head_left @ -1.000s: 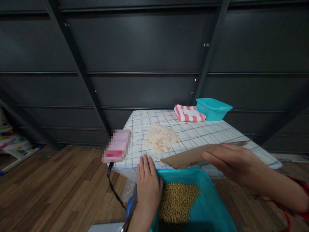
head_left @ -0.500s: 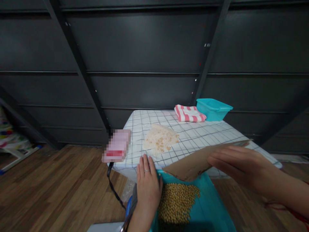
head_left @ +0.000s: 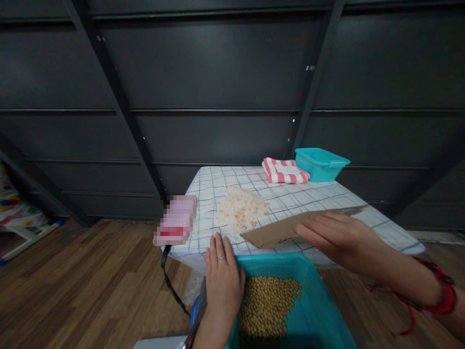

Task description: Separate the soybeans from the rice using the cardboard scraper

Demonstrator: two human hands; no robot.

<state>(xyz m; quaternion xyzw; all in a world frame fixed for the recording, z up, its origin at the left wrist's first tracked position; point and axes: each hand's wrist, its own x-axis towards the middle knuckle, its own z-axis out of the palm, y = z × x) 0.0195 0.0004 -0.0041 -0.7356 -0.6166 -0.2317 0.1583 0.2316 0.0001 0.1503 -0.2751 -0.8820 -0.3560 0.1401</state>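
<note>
My right hand is closed on a flat piece of brown cardboard, which it holds low over the front of the table. Beneath it stands a teal plastic bin, partly filled with yellowish soybeans. My left hand lies along the bin's left rim, fingers stretched flat towards the table edge and the thumb at the bin's inner side. On the checked tablecloth, just past the cardboard's tip, sits a heap of white grains, probably rice, with some soybeans mixed in.
A folded pink-and-white striped cloth and a smaller teal basin stand at the back right of the table. A blurred-out pink object is at the left edge, a black strap hanging below. Dark panels rise behind.
My right hand and the cardboard have moved left and away from me, from over the bin to above the table's front, near the heap. My left hand has stayed put.
</note>
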